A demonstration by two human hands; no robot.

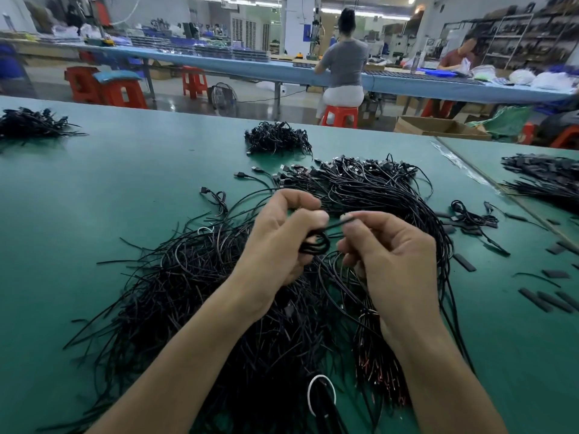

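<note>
Two bare arms reach out from the near edge, over a big pile of black cables (219,308) that lies on the green tabletop (109,183). Near the bottom, a white ring (310,393) sits around some of the cables. The left hand (282,242) is above the middle of the pile, and its grip is curled around a small coil of black cable (315,244). One end of that cable runs to the right, where the right hand (391,255) pinches it between thumb and finger in a narrow grip. The two hands are close together but do not touch. Far behind them sits a small heap of cables (277,137), and another heap (31,123) lies far to the left. On the right, short black tubes (545,300) are spread on the tabletop. Far away, a person (343,62) sits on a red stool (340,115) at a long blue tabletop (175,56).
</note>
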